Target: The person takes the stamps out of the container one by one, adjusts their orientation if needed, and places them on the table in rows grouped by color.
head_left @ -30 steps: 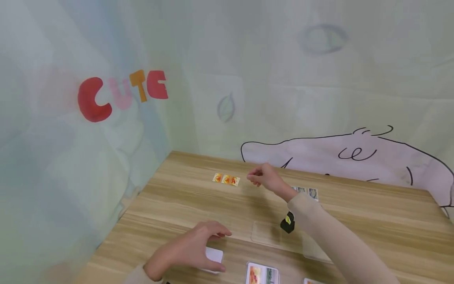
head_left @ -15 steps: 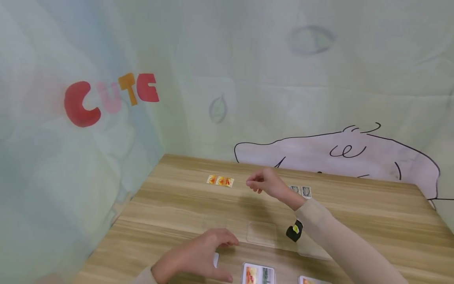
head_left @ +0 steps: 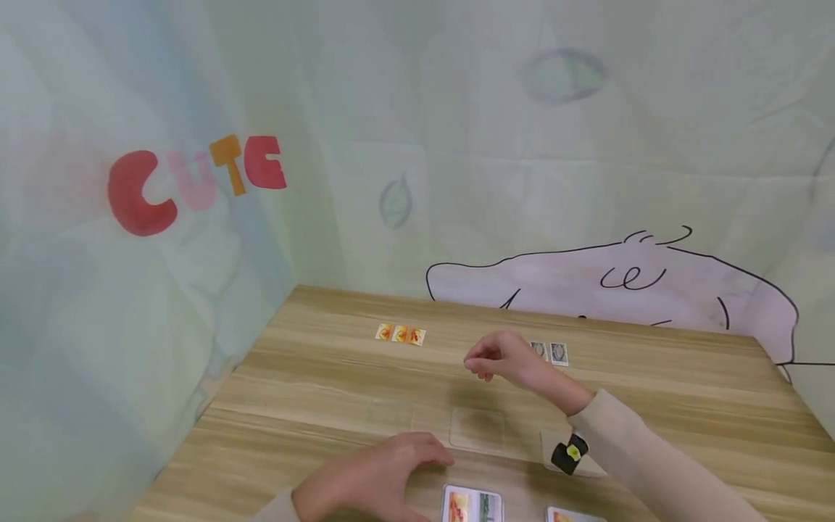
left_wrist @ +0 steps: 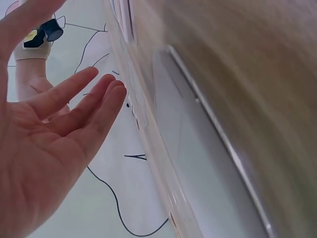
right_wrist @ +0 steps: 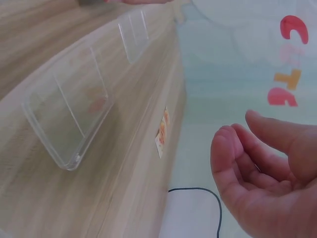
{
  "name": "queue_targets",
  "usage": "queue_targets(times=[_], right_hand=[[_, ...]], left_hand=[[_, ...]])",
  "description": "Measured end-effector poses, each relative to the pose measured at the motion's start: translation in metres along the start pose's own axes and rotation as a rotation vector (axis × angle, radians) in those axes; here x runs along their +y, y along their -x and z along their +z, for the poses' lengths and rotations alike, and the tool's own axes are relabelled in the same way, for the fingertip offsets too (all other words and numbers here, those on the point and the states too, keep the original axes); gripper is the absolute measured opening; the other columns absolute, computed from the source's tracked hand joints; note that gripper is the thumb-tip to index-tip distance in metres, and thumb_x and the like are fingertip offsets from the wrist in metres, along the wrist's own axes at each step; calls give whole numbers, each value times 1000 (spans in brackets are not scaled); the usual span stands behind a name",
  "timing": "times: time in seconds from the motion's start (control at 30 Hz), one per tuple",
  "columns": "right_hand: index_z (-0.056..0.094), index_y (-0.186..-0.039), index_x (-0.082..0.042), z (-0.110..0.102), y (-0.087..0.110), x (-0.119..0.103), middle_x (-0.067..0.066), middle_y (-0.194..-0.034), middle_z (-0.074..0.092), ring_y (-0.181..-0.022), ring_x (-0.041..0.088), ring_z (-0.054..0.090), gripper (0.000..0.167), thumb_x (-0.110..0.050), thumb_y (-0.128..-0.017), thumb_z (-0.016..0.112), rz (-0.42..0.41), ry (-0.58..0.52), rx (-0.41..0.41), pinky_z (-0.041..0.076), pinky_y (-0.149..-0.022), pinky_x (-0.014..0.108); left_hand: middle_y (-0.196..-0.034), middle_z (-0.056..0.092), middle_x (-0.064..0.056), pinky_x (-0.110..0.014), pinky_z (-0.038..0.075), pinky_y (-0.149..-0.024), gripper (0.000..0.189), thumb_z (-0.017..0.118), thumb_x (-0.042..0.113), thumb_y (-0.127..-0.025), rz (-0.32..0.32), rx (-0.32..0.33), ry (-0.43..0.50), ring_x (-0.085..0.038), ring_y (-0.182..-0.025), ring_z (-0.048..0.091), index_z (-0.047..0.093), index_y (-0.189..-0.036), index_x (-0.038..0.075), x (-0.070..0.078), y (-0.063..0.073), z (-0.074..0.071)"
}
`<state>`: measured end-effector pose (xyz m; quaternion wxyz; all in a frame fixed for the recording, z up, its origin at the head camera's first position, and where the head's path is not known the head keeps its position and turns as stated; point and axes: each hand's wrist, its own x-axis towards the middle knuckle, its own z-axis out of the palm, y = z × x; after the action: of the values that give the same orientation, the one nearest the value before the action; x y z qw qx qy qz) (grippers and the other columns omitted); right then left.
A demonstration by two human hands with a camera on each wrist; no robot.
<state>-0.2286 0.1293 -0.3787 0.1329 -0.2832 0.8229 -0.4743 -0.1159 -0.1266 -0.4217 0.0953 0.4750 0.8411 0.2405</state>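
Note:
My right hand (head_left: 509,362) hovers over the far middle of the table, fingers loosely curled. In the right wrist view this hand (right_wrist: 272,178) holds nothing visible. To its left lie small orange picture cards (head_left: 401,334) in a row; close to its right are grey patterned cards (head_left: 559,354), partly hidden by the hand and wrist. My left hand (head_left: 385,475) is low over the near table, thumb and fingers spread apart. Beside it in the left wrist view is a white flat piece (left_wrist: 183,139) with a clear, shiny edge, hidden by the hand in the head view.
A clear divided plastic case (head_left: 476,429) lies mid-table, with a fainter one (head_left: 389,417) to its left and another (head_left: 548,449) partly behind the right sleeve. Near the front are picture cards (head_left: 472,504) and another orange-edged card piece (head_left: 570,515). Printed cloth walls (head_left: 365,181) stand behind.
My right hand has moved slightly right and nearer, away from the orange cards. My left hand has shifted right and lower, covering the white piece. The head view has turned slightly.

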Motion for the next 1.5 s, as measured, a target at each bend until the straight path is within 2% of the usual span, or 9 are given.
queue_targets(times=[0.13,0.37,0.6,0.83,1.07,1.27,1.5], right_hand=[[70,-96,6,1,11,2,13,-80,66,-69,17,60,13,-5,-95,66,20,-13,-27,56,-64,32],[70,-97,4,4,32,-1,2,-77,65,-69,16,59,12,-7,-95,67,23,-33,-66,55,-64,30],[69,-96,7,8,48,4,13,-79,67,-67,14,61,12,-5,-94,67,17,-69,-102,57,-64,34],[69,-95,10,10,63,9,9,-74,67,-64,13,60,15,-4,-94,67,8,-100,-117,55,-61,32],[70,-95,8,13,76,14,5,-73,66,-64,9,59,14,-5,-93,67,24,-113,-120,55,-61,30],[69,-94,9,14,84,19,6,-73,66,-64,9,59,12,-2,-92,68,13,-143,-126,54,-60,29],[69,-93,10,18,92,23,12,-78,69,-65,6,59,8,4,-88,70,44,-159,-129,53,-60,22]], left_hand=[[-127,58,5,-26,45,-99,67,75,52,-84,-5,-13,6,-6,-118,52,61,-132,9,-1,-1,3],[-127,57,6,-27,45,-99,69,75,55,-82,-5,-9,-11,-7,-118,52,60,-132,9,-2,-6,7],[-129,55,4,-31,45,-101,70,73,58,-83,-16,-25,-46,-12,-123,49,60,-133,10,-1,-9,7],[-129,55,2,-31,45,-100,72,73,59,-82,-15,-41,-59,-13,-123,50,60,-133,9,0,-13,8],[-131,53,4,-29,46,-98,74,73,62,-80,-57,-81,-36,-8,-120,48,59,-133,12,4,-15,9],[-128,53,5,-22,44,-96,68,75,56,-81,-26,-100,-60,-5,-117,48,60,-130,12,5,-16,10],[-127,53,7,-22,45,-93,67,72,60,-82,-63,-139,-81,-4,-113,49,61,-130,15,8,-18,11]])
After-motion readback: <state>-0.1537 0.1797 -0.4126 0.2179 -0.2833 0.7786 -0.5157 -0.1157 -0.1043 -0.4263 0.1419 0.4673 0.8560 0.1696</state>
